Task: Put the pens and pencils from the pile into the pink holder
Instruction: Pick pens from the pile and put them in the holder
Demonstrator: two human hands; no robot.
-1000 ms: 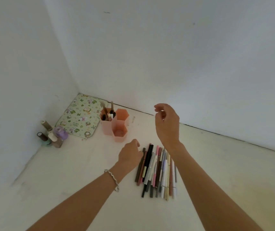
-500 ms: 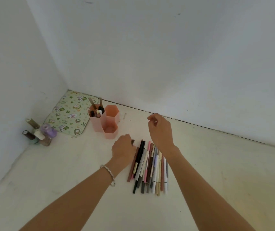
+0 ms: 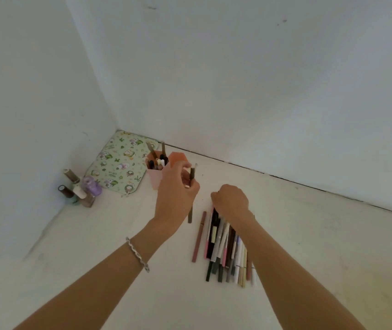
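A pile of pens and pencils (image 3: 226, 248) lies on the pale floor in front of me. My left hand (image 3: 176, 194) is lifted off the floor and grips a dark olive pen (image 3: 191, 211) that hangs nearly upright. It is just right of the pink holder (image 3: 157, 175), whose left hexagon cell has several pens standing in it. The hand hides part of the holder's right cells. My right hand (image 3: 230, 202) rests on the far end of the pile with its fingers curled down onto the pens; whether it grips one is hidden.
A green patterned mat (image 3: 119, 163) lies in the wall corner behind the holder. Several small bottles (image 3: 80, 189) stand along the left wall. A brown-pink pen (image 3: 198, 236) lies apart, just left of the pile. White walls close in at left and behind.
My left hand has lifted a dark pen from the pile's left side and carried it up toward the holder. My right hand has come down onto the far end of the pile.
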